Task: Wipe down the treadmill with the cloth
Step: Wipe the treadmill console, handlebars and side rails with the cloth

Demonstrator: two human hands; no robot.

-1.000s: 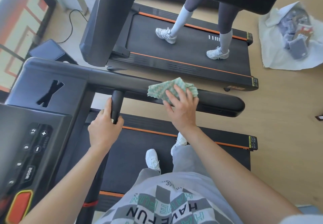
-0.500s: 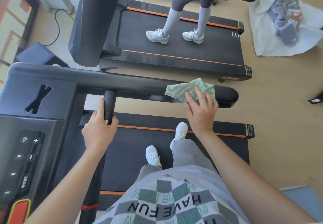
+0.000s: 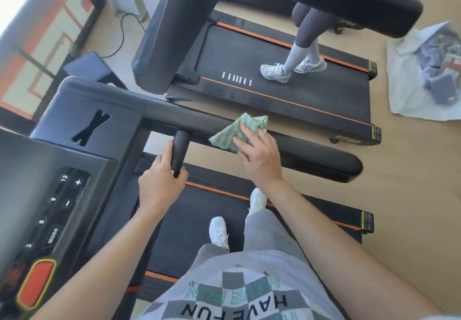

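item: cloth (image 3: 237,131). green and white, folded, lying on top of the near handrail (image 3: 311,156) of the treadmill (image 3: 112,110), about midway along the rail and just right of the short grip post (image 3: 180,148).

risk 1: the cloth is pressed down, not gripped. on a rounded rail it could slide out from under the palm and drop to the belt (image 3: 199,232) if the pressure eases mid-stroke.

risk 2: the person stands on the belt. a long reach toward the rail's far end could upset their balance. whether the belt is running cannot be told.

risk 3: a pass over the top alone would likely leave the rail's sides and underside unwiped.

right hand (image 3: 259,156): fingers (image 3: 262,137) straight, slightly spread, flat on the cloth, curled round nothing.

left hand (image 3: 159,185): fingers (image 3: 180,173) curled round the grip post, thumb lying up its side. judged a bracing hold.
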